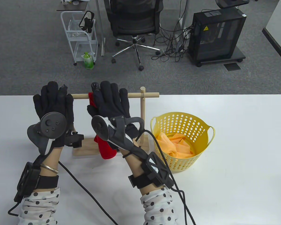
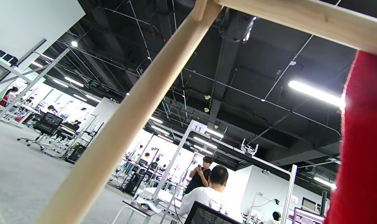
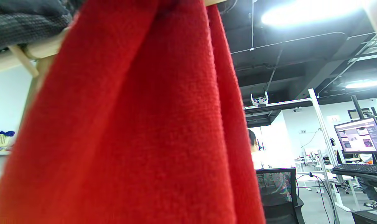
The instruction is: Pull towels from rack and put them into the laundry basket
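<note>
A red towel [image 1: 106, 150] hung over the wooden rack [image 1: 142, 112] at frame centre, the right hand [image 1: 111, 105] laid on it, grip unclear. The left hand [image 1: 53, 105] rested flat at the rail's left end. An orange towel [image 1: 178, 146] already lay in the yellow basket [image 1: 202, 131], lower right on the tabletop [image 1: 236, 152]; one remained, likely.

A bright red towel [image 1: 106, 150] is hanging on the pale wooden rack [image 1: 140, 95], showing against the black gloves of the left hand [image 1: 55, 105] and right hand [image 1: 110, 103]. The basket [image 1: 202, 131] is glowing yellow, holding an orange towel [image 1: 178, 146]. White sleeves [image 1: 41, 206] are showing black polka dots over the white table [image 1: 236, 164]
</note>
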{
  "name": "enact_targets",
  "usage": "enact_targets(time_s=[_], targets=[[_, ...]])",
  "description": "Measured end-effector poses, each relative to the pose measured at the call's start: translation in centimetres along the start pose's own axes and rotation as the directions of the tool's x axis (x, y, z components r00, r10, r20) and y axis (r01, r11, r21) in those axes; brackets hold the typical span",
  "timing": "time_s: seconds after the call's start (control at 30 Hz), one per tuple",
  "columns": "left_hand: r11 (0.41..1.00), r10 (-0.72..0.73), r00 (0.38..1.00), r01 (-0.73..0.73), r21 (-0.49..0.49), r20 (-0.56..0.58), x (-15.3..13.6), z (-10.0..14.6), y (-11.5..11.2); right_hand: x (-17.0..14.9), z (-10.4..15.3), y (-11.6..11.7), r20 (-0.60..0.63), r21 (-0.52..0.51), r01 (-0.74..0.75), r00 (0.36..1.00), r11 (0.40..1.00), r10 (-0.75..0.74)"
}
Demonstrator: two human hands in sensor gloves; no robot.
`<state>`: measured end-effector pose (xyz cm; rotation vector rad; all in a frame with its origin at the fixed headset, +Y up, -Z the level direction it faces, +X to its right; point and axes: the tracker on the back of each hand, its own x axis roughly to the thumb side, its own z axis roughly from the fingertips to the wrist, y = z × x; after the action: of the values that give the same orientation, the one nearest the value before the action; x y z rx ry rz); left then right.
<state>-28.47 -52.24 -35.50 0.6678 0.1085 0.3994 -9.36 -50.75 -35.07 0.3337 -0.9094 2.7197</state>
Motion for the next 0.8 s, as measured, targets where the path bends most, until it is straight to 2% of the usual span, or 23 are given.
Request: enact_targets(time_s=[0.2,0.8], targets=[[1.000,-0.004,1.000,0.004,-0.006,-0.001,-0.02,0.02,0.00,0.26,0.15,0.19,0.003,-0.045,-0.058,0.998,0.997,0.058],[1.000,-0.001,1.000,0.001,-0.017,-0.004,-0.11,0.00,-0.12,0.30,0.21,0.42,-0.001,-0.079,-0.060,0.998,0.995,0.060]])
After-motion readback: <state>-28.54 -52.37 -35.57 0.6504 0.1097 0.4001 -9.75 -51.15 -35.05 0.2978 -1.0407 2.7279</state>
